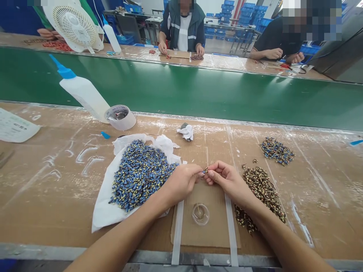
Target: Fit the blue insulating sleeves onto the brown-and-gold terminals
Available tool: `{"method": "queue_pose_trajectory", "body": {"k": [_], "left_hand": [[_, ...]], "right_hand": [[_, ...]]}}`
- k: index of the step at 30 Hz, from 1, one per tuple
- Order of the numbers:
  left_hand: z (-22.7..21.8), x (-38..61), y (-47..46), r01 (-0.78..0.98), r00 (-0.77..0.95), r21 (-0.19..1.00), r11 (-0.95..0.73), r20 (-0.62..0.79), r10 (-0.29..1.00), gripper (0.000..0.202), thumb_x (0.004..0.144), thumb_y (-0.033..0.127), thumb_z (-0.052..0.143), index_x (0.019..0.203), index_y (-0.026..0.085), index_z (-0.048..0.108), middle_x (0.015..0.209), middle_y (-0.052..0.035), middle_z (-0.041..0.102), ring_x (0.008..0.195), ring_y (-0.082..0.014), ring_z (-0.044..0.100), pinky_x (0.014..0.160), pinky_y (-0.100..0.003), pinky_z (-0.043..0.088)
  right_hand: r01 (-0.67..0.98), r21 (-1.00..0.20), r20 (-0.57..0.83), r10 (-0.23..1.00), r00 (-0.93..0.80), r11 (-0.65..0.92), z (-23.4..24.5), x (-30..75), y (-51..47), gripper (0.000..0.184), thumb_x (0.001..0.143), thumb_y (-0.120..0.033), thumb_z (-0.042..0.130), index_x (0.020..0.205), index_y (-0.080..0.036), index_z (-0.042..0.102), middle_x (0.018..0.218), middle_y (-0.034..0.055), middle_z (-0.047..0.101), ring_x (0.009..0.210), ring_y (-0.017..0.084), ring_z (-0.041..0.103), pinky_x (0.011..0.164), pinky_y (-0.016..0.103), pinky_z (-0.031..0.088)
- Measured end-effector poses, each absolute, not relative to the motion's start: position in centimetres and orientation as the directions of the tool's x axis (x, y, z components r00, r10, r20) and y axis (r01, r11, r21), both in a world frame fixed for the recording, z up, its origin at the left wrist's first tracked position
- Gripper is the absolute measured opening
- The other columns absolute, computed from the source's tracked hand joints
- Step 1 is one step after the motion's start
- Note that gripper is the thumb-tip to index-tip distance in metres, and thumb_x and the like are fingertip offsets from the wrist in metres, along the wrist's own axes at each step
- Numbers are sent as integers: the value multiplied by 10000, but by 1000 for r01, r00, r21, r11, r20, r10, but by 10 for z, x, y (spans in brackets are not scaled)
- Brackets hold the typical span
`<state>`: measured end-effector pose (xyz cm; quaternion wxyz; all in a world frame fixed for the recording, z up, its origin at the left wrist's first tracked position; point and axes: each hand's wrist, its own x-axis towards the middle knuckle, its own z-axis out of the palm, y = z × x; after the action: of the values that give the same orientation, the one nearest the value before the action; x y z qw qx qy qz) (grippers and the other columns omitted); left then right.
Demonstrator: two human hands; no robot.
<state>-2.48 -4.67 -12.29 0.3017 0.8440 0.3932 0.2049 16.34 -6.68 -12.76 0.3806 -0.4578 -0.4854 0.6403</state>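
Over the taped cardboard pad (208, 236), the fingertips of my two hands meet. My left hand (184, 180) pinches the left end of a tiny blue-and-yellow piece (205, 171). From the other side my right hand (225, 177) pinches the same piece; whether it is one part or two joined parts is too small to tell. Left of my hands, a heap of small blue, yellow and black pieces (138, 173) lies on white sheeting (102, 211). A heap of dark-and-cream curved pieces (262, 185) lies beside my right forearm. Below my hands stands a small clear dish (200, 214) with a thin stick in it.
A smaller pile of blue, yellow and dark pieces (277, 151) lies at the right. Further back are a blue-tipped bottle (85, 92), a tape roll (124, 121) and crumpled white paper (186, 132). Beyond the green strip (181, 88), several people work near a fan (75, 24).
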Motion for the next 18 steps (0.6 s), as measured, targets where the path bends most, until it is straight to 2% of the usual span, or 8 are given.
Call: {"method": "queue_pose_trajectory", "body": {"k": [6,13,18], "left_hand": [[-129,-21,-51,556,601,644,-525,124,790,215,867,84,446,718,153,584,681,-14,594,636,-138,525,606,-235,350],[-133,-15,-54,626,598,546,-557,122,792,168,798,65,471,693,161,558,662,-25,607,618,-166,549,562,-262,326],[-126,-15,-54,622,605,584,-522,65,794,184,853,85,436,768,161,581,756,-41,649,704,-179,593,624,-266,378]], "right_hand": [[37,-987,-162,941,-298,-158,-132,161,-71,278,852,-434,628,773,-177,555,692,6,591,630,125,530,585,266,420],[127,-991,-87,943,-321,-48,-134,161,-71,225,901,-379,557,780,-196,508,715,0,574,653,134,525,603,269,420],[95,-991,-119,937,-329,-92,-133,159,-69,219,895,-388,562,799,-195,519,721,3,594,622,122,530,576,259,431]]}}
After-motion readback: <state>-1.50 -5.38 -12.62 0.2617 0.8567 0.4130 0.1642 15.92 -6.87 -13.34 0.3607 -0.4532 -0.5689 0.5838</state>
